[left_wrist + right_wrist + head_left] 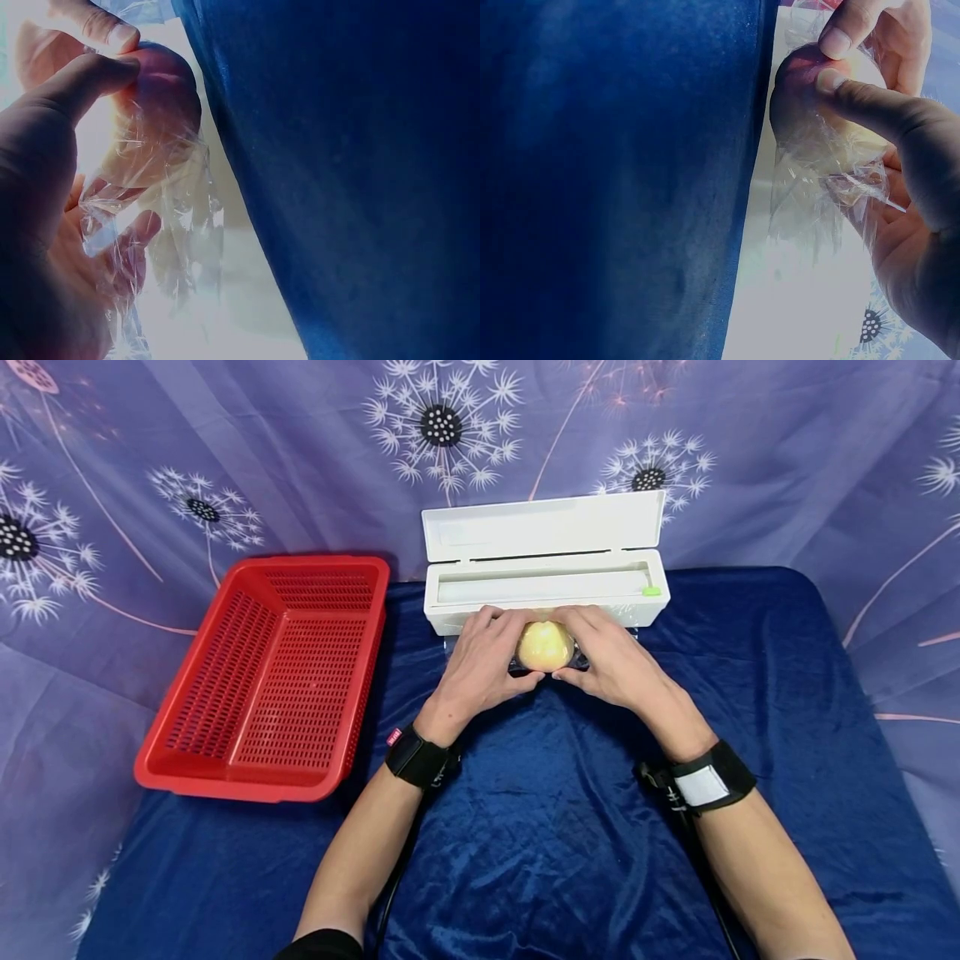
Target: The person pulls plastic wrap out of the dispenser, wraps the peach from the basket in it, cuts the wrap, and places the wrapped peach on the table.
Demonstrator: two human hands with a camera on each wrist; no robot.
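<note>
A pale yellow peach (546, 647) with a reddish, creased side sits between both hands, at the front of a white cling film dispenser (450, 620). My left hand (483, 662) grips it from the left and my right hand (618, 658) from the right. In the left wrist view, both thumbs press on the peach (161, 97) close together. Clear cling film (199, 217) lies wrinkled over the fruit and hangs loose beside it. The same cling film (802, 202) shows in the right wrist view. Some fingertips behind the fruit are hidden in the head view.
The dispenser's lid (543, 527) stands open, with a film roll (547, 587) inside and a green slider (651, 591) at its right end. To the left is a red plastic basket (247, 789). A blue velvety cloth (547, 827) covers the table before a purple dandelion-patterned curtain (300, 443).
</note>
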